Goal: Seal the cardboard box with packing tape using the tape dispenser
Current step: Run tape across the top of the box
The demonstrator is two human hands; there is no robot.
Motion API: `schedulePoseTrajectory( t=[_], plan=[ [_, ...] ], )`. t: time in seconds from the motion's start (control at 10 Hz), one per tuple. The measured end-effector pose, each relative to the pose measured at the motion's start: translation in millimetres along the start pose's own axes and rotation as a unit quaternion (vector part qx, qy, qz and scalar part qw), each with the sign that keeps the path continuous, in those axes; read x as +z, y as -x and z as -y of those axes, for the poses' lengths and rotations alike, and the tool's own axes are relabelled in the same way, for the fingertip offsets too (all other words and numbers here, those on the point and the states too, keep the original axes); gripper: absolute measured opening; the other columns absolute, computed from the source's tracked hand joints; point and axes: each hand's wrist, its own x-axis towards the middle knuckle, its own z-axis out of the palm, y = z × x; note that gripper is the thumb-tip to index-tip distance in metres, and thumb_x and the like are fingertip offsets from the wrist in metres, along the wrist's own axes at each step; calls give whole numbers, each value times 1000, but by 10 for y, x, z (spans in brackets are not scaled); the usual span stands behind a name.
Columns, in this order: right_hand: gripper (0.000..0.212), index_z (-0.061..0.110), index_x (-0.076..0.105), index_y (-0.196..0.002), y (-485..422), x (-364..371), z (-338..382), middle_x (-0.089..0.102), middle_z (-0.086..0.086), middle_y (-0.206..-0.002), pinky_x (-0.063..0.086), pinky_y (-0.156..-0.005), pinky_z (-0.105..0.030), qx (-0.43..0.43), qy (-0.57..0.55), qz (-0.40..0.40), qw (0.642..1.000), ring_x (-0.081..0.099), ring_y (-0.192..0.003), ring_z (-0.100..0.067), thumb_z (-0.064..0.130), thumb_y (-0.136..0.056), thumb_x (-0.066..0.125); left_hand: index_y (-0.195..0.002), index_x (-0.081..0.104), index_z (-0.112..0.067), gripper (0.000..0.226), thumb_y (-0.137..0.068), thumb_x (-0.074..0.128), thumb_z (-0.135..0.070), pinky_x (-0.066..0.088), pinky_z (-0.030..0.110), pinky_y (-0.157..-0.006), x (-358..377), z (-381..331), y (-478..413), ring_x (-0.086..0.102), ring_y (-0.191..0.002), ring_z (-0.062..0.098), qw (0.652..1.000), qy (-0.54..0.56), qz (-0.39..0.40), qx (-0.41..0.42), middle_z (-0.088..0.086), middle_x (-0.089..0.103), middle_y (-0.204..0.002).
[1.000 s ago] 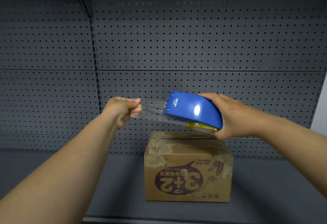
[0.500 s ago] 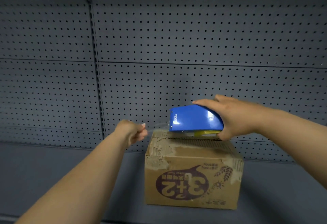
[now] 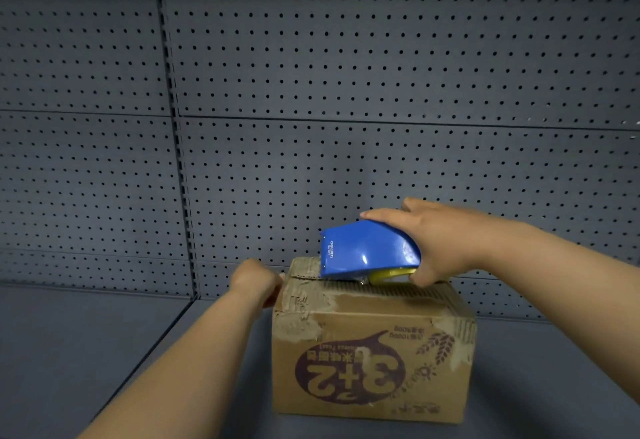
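Note:
A worn brown cardboard box (image 3: 372, 362) with an upside-down "3+2" print stands on a grey shelf. My right hand (image 3: 436, 241) grips a blue tape dispenser (image 3: 367, 251) with a yellow roll core, resting on the box's top toward the left. My left hand (image 3: 256, 281) is closed against the box's upper left edge, fingers pinched; the clear tape end it pinches is barely visible. The box's top surface is mostly hidden by the viewing angle.
A grey pegboard wall (image 3: 346, 92) rises right behind the box. The grey shelf surface (image 3: 86, 352) stretches to the left and right of the box. A vertical upright (image 3: 180, 178) divides the back panels.
Both hands came down from mid-air. The dispenser now sits on the box top, and my left hand has carried the tape end down to the box's left edge.

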Motion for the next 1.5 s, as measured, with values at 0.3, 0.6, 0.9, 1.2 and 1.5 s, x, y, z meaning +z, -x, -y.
schedulePoseTrajectory(
  t=[0.3, 0.6, 0.9, 1.2, 1.5],
  plan=[
    [96, 58, -13, -136, -77, 32, 20, 33, 5, -98, 33, -54, -24, -19, 22, -4, 1000, 42, -82, -13, 63, -73, 60, -75, 45, -12, 22, -96, 39, -10, 36, 25, -55, 17, -7, 31, 41, -61, 16, 978, -181, 91, 49, 3, 40, -71],
    [73, 52, 27, -134, -184, 12, -5, 33, 3, -112, 46, -75, -33, -67, -64, -12, 996, 47, -95, -20, 31, -75, 64, -147, 29, -17, 47, -102, 20, -28, 22, 31, -113, 196, -200, 195, 21, -145, 22, 928, -253, 122, 246, 9, 25, -156],
    [93, 65, 5, -133, -223, 17, -93, 32, -1, -109, 46, -61, -34, -56, 10, 61, 996, 49, -79, -15, 25, -75, 66, -151, 11, -14, 49, -102, 12, -23, 5, 34, -119, 305, -157, 114, -11, -147, 19, 905, -322, 181, 210, 2, 3, -161],
    [98, 75, -4, -121, -183, 38, -312, 35, 3, -97, 55, -75, -40, -50, -21, 62, 997, 54, -85, -20, 32, -73, 69, -150, 7, -16, 48, -102, 11, -17, 1, 30, -117, 258, -211, 247, -8, -147, 25, 885, -357, 171, 245, 6, 3, -160],
    [97, 75, -2, -123, -86, 64, -527, 36, 2, -100, 51, -76, -35, -62, -58, 78, 993, 54, -87, -22, 27, -73, 66, -150, 11, -10, 54, -102, 14, -34, 5, 33, -117, 242, -218, 293, -6, -147, 19, 898, -333, 185, 219, 7, 2, -160]
  ],
)
